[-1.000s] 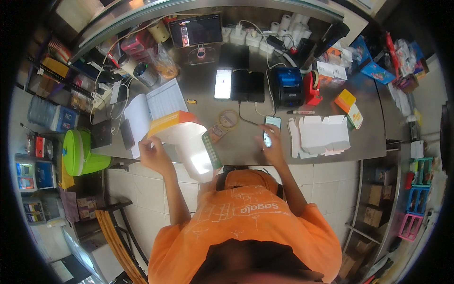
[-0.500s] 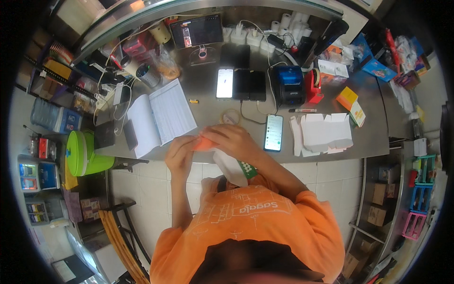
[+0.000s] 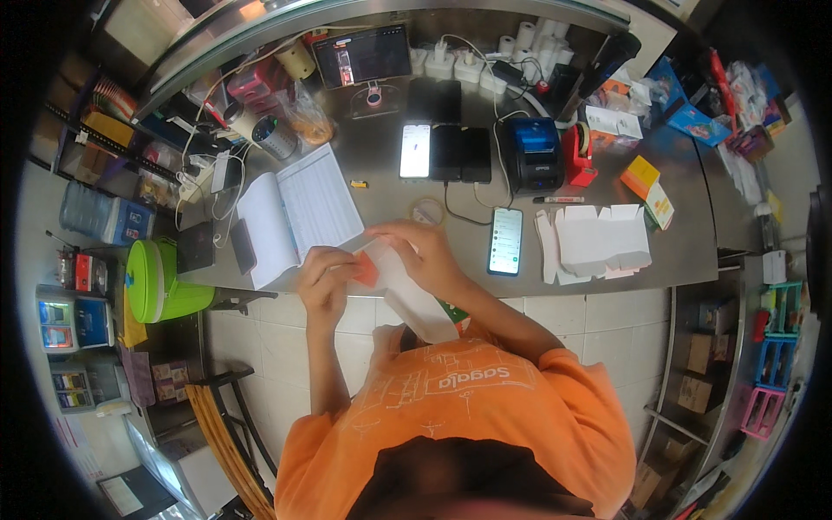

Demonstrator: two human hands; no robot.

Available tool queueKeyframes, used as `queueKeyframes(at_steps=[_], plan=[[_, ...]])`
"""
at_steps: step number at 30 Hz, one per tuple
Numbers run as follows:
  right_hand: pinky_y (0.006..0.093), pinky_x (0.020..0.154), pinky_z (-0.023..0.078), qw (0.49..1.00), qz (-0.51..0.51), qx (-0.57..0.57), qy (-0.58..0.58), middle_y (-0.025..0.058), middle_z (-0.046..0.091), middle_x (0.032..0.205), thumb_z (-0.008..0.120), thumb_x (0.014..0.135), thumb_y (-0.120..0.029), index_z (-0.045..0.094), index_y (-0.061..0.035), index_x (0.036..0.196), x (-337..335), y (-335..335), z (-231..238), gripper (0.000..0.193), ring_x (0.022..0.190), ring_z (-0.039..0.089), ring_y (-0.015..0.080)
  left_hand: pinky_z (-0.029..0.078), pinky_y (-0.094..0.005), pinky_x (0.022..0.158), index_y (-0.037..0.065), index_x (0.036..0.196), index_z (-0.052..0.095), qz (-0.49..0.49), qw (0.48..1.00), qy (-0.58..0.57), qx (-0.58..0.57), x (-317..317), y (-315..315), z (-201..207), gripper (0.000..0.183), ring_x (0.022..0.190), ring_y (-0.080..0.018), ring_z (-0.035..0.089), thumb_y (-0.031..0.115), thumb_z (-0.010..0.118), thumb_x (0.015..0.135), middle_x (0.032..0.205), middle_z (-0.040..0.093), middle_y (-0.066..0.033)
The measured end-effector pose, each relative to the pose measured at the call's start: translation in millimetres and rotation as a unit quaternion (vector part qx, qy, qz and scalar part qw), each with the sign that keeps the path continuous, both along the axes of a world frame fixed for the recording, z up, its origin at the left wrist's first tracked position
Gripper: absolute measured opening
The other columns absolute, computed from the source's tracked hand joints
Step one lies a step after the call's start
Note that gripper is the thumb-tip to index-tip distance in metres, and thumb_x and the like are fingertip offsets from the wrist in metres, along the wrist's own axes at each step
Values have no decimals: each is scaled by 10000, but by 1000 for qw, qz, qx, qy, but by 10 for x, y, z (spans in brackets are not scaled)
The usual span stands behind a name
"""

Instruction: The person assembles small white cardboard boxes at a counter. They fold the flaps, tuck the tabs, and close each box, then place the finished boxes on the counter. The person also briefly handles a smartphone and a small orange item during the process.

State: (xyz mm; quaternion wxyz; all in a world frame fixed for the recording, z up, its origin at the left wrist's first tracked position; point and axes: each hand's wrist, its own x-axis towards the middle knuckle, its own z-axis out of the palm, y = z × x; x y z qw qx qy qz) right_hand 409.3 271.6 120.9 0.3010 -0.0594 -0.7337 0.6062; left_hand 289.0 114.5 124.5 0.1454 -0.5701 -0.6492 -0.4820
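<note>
Both hands hold a long white carton point(image 3: 414, 301) with an orange end, just in front of the grey counter's point(image 3: 390, 201) near edge. My left hand point(image 3: 325, 279) grips the orange end of the carton. My right hand point(image 3: 422, 251) lies over its upper side, fingers curled on it. The carton's lower end points toward my orange shirt. A lit phone point(image 3: 505, 241) lies on the counter just right of my right hand.
An open notebook point(image 3: 295, 211) lies left of my hands. Flat white cartons point(image 3: 594, 243) lie to the right. Further back are phones point(image 3: 416, 151), a small blue printer point(image 3: 534, 152), a red tape dispenser point(image 3: 578, 154) and a tablet point(image 3: 362, 55). A green bin point(image 3: 160, 282) stands at the left.
A second ago my right hand was at the phone and the left held the carton alone. Both hands have since come together on the carton near the counter edge.
</note>
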Motion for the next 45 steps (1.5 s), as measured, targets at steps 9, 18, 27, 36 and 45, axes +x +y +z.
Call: queueKeyframes(at_steps=[9, 18, 27, 36, 45], plan=[[283, 871, 558, 995, 56, -72, 44, 128, 677, 1150, 668, 844, 55, 691, 4, 1017, 32, -10, 63, 182, 1012, 680, 207, 523, -292, 643, 91, 821, 748, 86, 991, 96, 29, 113, 89, 33, 284, 787, -215, 640, 59, 801, 544, 833, 679, -27], [258, 826, 554, 996, 54, -32, 63, 107, 642, 1109, 661, 866, 29, 690, 18, 932, 59, -10, 210, 72, 988, 657, 181, 515, -302, 630, 62, 843, 733, 91, 987, 109, 77, 145, 126, 71, 284, 745, -232, 664, 94, 839, 582, 831, 702, -52], [312, 785, 522, 996, 24, 20, 85, 98, 594, 1038, 660, 858, 2, 647, 19, 925, 39, -117, 144, 71, 913, 624, 232, 512, -275, 587, 36, 776, 729, 102, 983, 117, 96, 126, 151, 62, 260, 692, -209, 650, 25, 839, 541, 780, 695, -63], [421, 757, 524, 947, -112, 301, -19, 112, 592, 1037, 633, 828, -47, 615, -14, 1064, 59, -117, 20, 239, 869, 635, 333, 535, -316, 665, 35, 789, 718, 43, 995, 72, 59, 208, 249, 11, 169, 755, -232, 684, 34, 800, 642, 846, 722, -104], [287, 792, 501, 972, -183, 51, -137, 142, 702, 989, 602, 881, -52, 649, 26, 1119, 183, 721, 36, 255, 870, 669, 258, 432, -446, 1054, 108, 907, 757, -1, 995, -29, -99, 110, 145, 73, 187, 1061, -212, 631, 82, 739, 723, 977, 738, 0]])
